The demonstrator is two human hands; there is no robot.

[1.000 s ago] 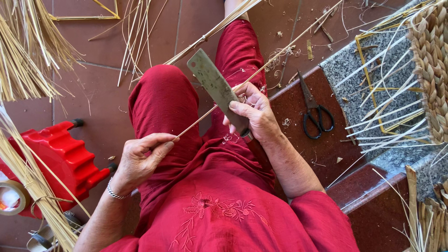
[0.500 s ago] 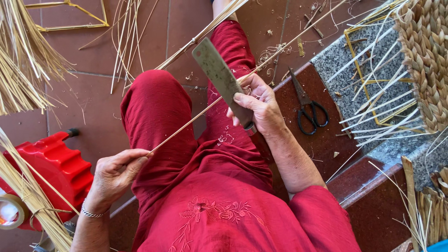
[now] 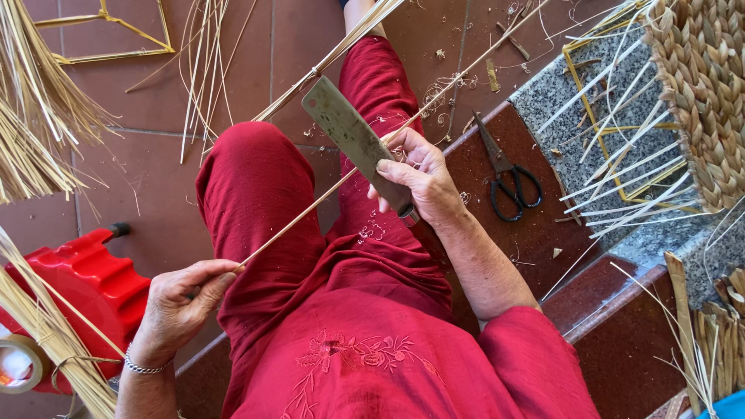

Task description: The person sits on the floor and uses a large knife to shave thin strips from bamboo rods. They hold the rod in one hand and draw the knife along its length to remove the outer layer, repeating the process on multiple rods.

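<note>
the left hand (image 3: 180,302) pinched the thin reed (image 3: 310,208) low over the lap while the right hand (image 3: 415,177) clamped a flat knife (image 3: 349,140) against it, so an even scrape seemingly wanted steady tension and a shallow blade angle.

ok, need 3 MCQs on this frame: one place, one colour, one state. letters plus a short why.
1. Where do the scissors lie?
A. on the red-brown step
B. on the lap
C. on the red stool

2. What colour is the stool?
A. blue
B. red
C. green

3. What does the left hand do?
A. rests open on the knee
B. pinches the thin stalk
C. holds the scissors

A: black handles lie on the step beside the right hand.
B: red moulded plastic.
B: fingertips close on the stalk's end.
</note>
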